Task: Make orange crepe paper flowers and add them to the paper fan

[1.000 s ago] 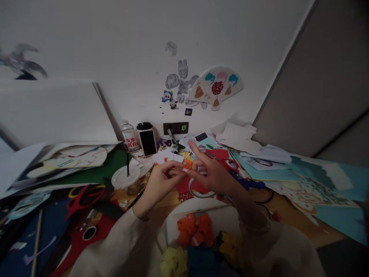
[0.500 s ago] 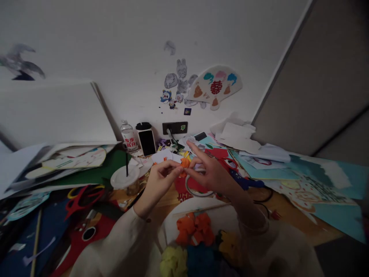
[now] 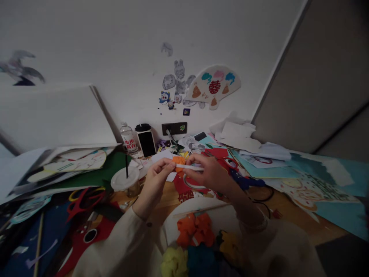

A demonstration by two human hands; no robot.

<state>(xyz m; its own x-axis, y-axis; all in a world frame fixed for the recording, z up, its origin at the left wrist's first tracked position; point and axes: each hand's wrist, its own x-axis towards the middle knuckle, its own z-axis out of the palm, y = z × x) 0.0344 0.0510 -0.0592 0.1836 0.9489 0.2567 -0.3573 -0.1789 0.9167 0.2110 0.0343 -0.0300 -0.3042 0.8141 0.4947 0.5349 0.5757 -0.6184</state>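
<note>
My left hand [image 3: 157, 179] pinches a small orange crumpled paper piece [image 3: 179, 161] between thumb and fingertips, above the middle of the desk. A narrow white strip [image 3: 188, 167] runs across the front of the orange piece toward my right hand [image 3: 211, 171], whose thumb and bent fingers close on its other end. Whether the strip is stuck to the orange piece I cannot tell. Below my hands, near my body, lies a round white board [image 3: 173, 215] bearing orange paper flowers [image 3: 194, 229], a yellow one [image 3: 173, 261], a blue one [image 3: 201, 259] and an ochre one [image 3: 229, 246].
Red-handled scissors [image 3: 86, 200] and a lidded cup with a black straw [image 3: 125, 179] are at left. A bottle [image 3: 128, 138] and phone [image 3: 147, 143] stand by the wall. Behind my hands lies a tape roll [image 3: 196, 186]. Painted sheets [image 3: 317, 184] cover the right side.
My hands were fingertip to fingertip; now the right has curled its extended fingers and the white strip shows between them. More of the orange paper is visible.
</note>
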